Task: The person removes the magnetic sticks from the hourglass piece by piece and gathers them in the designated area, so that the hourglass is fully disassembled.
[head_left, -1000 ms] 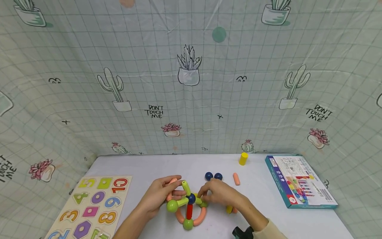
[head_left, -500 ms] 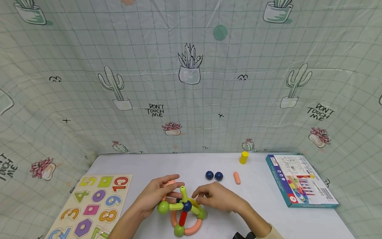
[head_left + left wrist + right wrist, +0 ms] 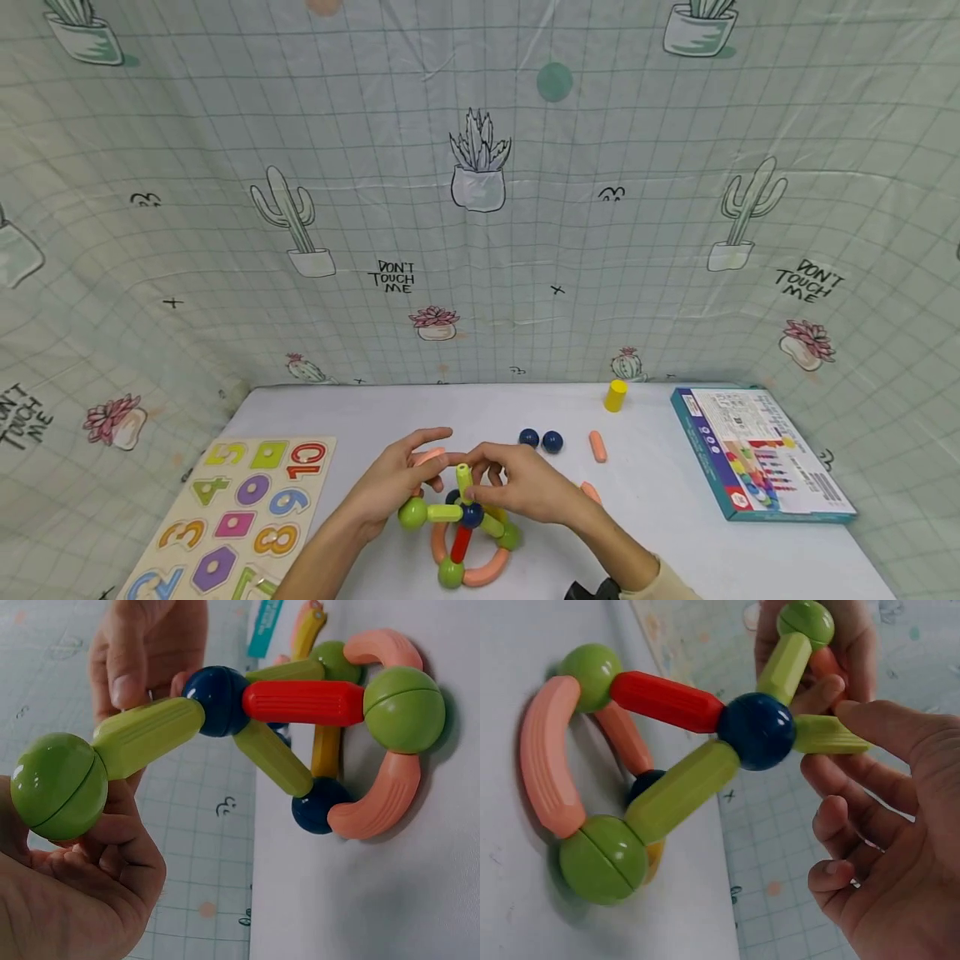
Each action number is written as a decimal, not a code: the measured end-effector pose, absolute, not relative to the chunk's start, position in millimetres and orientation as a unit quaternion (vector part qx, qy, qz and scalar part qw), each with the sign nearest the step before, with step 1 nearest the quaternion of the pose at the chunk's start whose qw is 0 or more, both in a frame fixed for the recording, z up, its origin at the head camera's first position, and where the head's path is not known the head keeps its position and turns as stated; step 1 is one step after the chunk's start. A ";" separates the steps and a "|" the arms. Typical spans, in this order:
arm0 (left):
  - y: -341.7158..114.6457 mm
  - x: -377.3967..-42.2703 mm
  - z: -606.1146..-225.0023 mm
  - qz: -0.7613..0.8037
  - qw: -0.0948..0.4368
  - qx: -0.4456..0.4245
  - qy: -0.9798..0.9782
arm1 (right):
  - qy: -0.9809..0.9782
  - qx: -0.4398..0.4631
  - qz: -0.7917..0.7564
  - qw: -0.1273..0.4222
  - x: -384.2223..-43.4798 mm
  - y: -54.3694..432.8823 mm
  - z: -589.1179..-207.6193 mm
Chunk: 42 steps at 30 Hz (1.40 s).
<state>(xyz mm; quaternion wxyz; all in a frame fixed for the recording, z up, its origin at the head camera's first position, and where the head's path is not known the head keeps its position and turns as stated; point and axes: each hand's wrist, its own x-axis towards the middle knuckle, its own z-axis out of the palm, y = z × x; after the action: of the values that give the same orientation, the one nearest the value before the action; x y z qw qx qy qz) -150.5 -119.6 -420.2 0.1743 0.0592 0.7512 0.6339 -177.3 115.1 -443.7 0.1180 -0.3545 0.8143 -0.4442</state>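
A magnetic stick-and-ball structure stands on the table between both hands. Its central dark blue ball [image 3: 757, 731] joins a red stick [image 3: 304, 702] and several light green sticks. Curved salmon sticks [image 3: 551, 754] and green balls [image 3: 604, 859] form a ring at the base. My right hand [image 3: 528, 483] pinches the upright light green stick [image 3: 464, 479] between thumb and index finger. At the left, my left hand [image 3: 390, 483] holds a salmon stick [image 3: 827, 666] attached to a raised green ball [image 3: 412, 513]; its fingers partly hide that stick.
Two dark blue balls [image 3: 552, 442], a short salmon stick [image 3: 597, 447] and a yellow cylinder [image 3: 616, 396] lie behind to the right. A number puzzle board [image 3: 243, 523] is at left, a toy box [image 3: 765, 454] at right. A dark object [image 3: 592, 591] sits at the front edge.
The structure has shifted left and slightly toward me. My right hand has left the structure's right side, moved left, and taken hold of the upright green stick. The left hand keeps its hold.
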 end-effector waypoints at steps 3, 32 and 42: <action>-118.2 -150.6 -421.3 0.629 0.172 0.059 0.756 | 0.821 -0.348 -0.435 0.127 -176.9 112.3 -448.6; -116.3 -146.4 -428.6 0.627 0.123 0.031 0.769 | 0.838 -0.321 -0.430 0.095 -172.5 111.2 -453.1; -114.1 -146.3 -428.1 0.627 0.125 0.023 0.768 | 0.862 -0.274 -0.423 0.057 -178.1 140.2 -458.3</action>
<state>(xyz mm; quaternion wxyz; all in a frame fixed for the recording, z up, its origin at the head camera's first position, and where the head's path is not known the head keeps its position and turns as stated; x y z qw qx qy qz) -146.3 -114.1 -428.1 0.1248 0.0228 0.7683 0.6274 -178.1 140.2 -458.3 0.0570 -0.2743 0.8619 -0.4226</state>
